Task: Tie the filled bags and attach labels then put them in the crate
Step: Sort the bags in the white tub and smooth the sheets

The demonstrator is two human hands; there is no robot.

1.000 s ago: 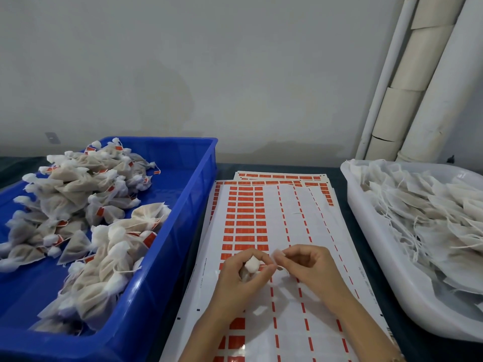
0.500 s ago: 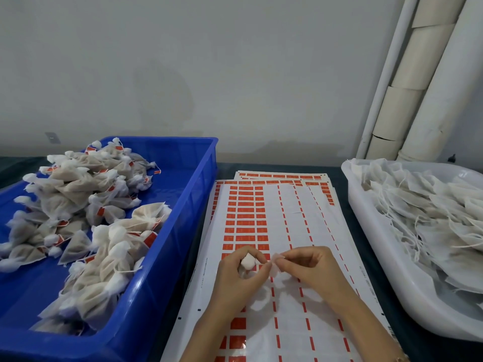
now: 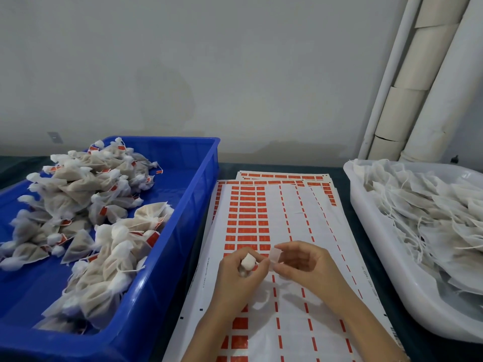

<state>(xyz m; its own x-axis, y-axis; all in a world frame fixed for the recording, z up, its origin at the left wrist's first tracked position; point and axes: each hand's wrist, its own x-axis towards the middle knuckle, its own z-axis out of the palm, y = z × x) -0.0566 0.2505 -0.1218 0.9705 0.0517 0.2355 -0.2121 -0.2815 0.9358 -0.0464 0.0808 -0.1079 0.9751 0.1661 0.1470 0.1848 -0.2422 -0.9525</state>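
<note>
Blue crate [image 3: 167, 139], left: holds heaped tied bags [image 3: 78, 205] with red tags.
White tray [image 3: 379, 257], right: holds flat untied bags [image 3: 431, 218].
Label sheets [image 3: 295, 205], between them: red labels in columns.
Left hand [image 3: 240, 278], above the sheets: fingers curled round one bag [image 3: 247, 261].
Right hand [image 3: 305, 265], just beside it: thumb and forefinger pinch a pale label [image 3: 275, 256].

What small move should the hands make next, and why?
Probably bring the pale label pinched by the right hand against the bag that the left hand grips. The two almost touch, and the tied bags in the blue crate carry red labels.
</note>
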